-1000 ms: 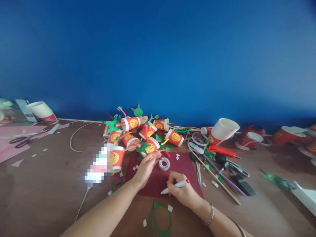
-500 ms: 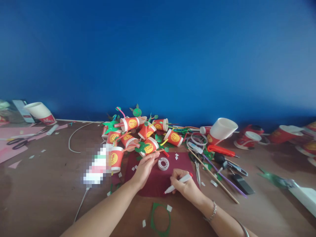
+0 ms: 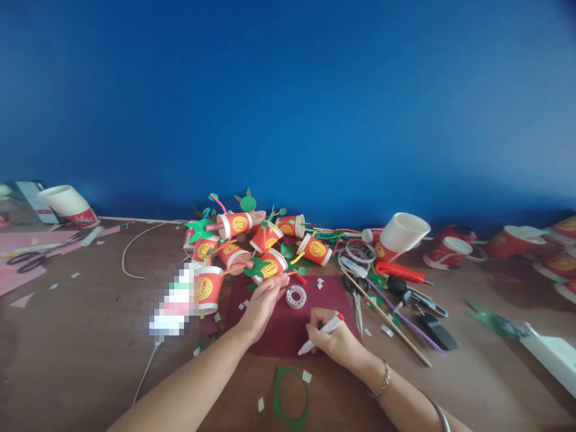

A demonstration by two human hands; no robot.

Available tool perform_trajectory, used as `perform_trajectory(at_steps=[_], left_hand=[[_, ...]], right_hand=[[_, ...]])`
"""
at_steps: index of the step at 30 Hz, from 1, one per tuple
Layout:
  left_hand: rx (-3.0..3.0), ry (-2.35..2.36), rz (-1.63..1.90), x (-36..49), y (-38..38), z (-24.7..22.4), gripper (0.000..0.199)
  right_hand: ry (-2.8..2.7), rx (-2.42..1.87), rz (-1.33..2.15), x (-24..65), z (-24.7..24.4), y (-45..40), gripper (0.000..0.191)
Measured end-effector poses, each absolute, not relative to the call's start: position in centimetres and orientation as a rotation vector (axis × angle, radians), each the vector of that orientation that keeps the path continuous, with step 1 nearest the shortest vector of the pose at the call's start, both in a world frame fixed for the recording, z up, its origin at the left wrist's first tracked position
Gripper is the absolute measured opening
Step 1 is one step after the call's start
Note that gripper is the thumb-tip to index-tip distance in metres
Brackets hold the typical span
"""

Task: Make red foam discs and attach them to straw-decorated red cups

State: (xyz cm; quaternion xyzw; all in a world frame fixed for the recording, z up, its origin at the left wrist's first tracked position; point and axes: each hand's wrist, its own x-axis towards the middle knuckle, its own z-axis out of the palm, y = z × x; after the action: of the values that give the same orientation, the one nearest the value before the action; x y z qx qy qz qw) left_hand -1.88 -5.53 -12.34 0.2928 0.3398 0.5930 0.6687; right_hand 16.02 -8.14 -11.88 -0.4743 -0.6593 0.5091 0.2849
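On the dark red sheet (image 3: 279, 342) my left hand (image 3: 264, 303) rests on its edge, fingers stretched out and pointing up and right, holding nothing. A white roll of tape (image 3: 296, 297) lies just to the right of it. My right hand (image 3: 330, 337) grips a white marker with a red end (image 3: 327, 326), its tip down at the lower part of the sheet. Several red and white paper cups (image 3: 270, 264) with green paper pieces and straws are heaped beyond the left hand.
Right of the sheet lie scissors (image 3: 357, 309), a wooden stick (image 3: 387, 318), a purple stick (image 3: 407, 324) and a red glue gun (image 3: 400, 272). A green paper frame (image 3: 291, 399) is near the front edge. Pink paper (image 3: 22, 264) is at the left.
The marker in my right hand is tilted slightly more upright, and the hand is a little lower left on the sheet. My left hand stays on the sheet. The whole view has shifted slightly.
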Motion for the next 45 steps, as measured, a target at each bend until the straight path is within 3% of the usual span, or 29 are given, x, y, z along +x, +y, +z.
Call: perform_trajectory(at_steps=[45], left_hand=[[0.621, 0.786, 1.333, -1.8, -5.5, -12.1, 0.031]], right_hand=[[-1.667, -1.348, 1.118, 15.1, -11.8, -8.1, 0.025]])
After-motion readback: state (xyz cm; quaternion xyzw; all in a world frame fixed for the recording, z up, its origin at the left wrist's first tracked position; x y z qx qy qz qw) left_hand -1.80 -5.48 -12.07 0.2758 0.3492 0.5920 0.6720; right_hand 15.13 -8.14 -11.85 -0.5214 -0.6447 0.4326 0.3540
